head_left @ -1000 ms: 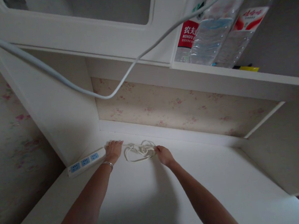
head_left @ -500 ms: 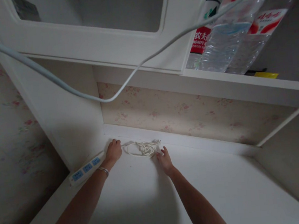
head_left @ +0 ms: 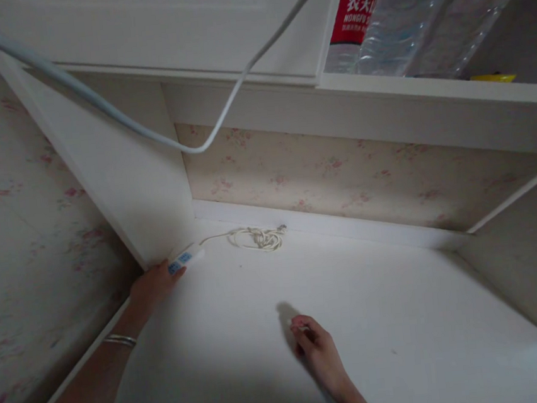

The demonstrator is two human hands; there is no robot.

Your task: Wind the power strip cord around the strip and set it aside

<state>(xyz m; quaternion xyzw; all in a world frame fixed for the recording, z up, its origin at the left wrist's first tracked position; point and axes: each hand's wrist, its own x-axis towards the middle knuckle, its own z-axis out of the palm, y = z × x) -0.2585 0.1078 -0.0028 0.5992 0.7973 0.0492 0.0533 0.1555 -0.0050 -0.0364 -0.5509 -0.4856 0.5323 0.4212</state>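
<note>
Power strip [head_left: 196, 254], white with blue socket panels, lies at back left of white tabletop [head_left: 245, 356], near the side panel [head_left: 116, 146]. Left hand [head_left: 153, 285]: closed round the strip's near end, two blue panels in sight past the fingers. Silver bangle [head_left: 120, 340] on that wrist. Thin pale cord [head_left: 217, 236] runs from strip's far end to loose coil [head_left: 267, 239] by the back edge; plug [head_left: 282, 228] at coil's right side. Right hand [head_left: 310, 343]: well apart from coil, toward the front, fingers curled, thumb and forefinger pressed together; cannot tell whether anything small sits between them. Overhead, pale cable [head_left: 192, 150] sags across view. Upper right: clear bottles [head_left: 410, 17] on shelf [head_left: 429, 94], yellow item [head_left: 493, 78] alongside
</note>
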